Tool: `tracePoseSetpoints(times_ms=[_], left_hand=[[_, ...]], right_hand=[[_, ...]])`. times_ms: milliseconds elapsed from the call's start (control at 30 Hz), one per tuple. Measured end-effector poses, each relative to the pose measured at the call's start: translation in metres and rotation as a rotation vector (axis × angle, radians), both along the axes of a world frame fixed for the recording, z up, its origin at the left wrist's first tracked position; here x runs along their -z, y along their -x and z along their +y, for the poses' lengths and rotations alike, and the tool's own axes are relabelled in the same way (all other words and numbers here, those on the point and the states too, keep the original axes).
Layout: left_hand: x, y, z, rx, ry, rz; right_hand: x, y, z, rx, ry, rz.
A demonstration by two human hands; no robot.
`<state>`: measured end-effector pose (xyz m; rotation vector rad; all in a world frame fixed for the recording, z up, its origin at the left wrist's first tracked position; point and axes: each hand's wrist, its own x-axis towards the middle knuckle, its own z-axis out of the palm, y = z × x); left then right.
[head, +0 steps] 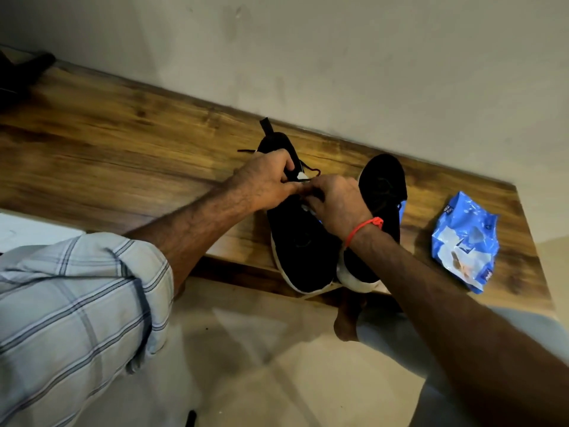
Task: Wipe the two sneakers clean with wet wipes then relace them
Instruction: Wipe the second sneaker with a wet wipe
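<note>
**A:** So where's this at? Looks like lacing to me, not wiping. Both hands are bunched over the throat of the left black sneaker [300,241], which sits on the wooden counter [107,143] with its toe hanging a bit past the front edge. The left hand [264,183] has its fingers curled in on the black lace [308,169] near the tongue, and the right hand [335,204] is pinching at the eyelet area just beside it. The fingertips nearly touch.

**B:** Agreed, I'd call it relacing on shoe one. The right black sneaker [383,192] is just beside it, touching at the toes, and I can't tell if its laces are done. No wipe out that I can see, so my guess is the cleaning's finished.

**A:** Next move probably needs a lace tip fed through the next eyelet and pulled snug. Fiddly, since the lace is thin and dark on dark fabric.

**B:** Any writing? The blue wet wipes pack [465,241] lies well to the right on the counter. There's small white print near the top and bottom corners, but it's too blurry for me to read a brand.

**A:** Same here. Nothing legible on the sneakers either.
</note>
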<state>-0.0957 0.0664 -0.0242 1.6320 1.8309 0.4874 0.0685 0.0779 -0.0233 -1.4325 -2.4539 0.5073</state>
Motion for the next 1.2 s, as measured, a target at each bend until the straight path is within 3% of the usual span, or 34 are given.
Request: tracePoseSetpoints(times_ms=[300, 400, 567, 633, 733, 900, 1000, 1100, 1200], left_hand=[[0.009, 0.014, 0.000, -0.029, -0.056, 0.008], [0.007, 0.015, 0.002, -0.029, -0.064, -0.012], [0.008, 0.018, 0.003, -0.041, -0.077, -0.025], [0.011, 0.018, 0.002, -0.050, -0.094, -0.010], [0.014, 0.020, 0.001, -0.053, -0.107, 0.014], [0.015, 0.020, -0.001, -0.046, -0.123, 0.069], [0.015, 0.018, -0.001, -0.042, -0.145, 0.084], [0.016, 0.020, 0.000, -0.043, -0.146, 0.081], [0.019, 0.021, 0.000, -0.045, -0.154, 0.098]], right_hand=[[-0.001, -0.012, -0.028, -0.370, 0.316, -0.524], [-0.004, -0.016, -0.027, -0.346, 0.311, -0.465], [0.005, -0.005, 0.000, -0.100, 0.037, -0.224], [0.009, 0.001, 0.003, -0.127, 0.009, -0.250], [0.008, 0.000, -0.010, -0.204, 0.158, -0.362], [-0.010, -0.003, -0.050, -0.571, 0.344, -0.471], [-0.016, -0.002, -0.045, -0.553, 0.395, -0.405], [-0.012, 0.003, -0.038, -0.455, 0.287, -0.249], [-0.008, 0.011, -0.045, -0.565, 0.243, -0.279]])
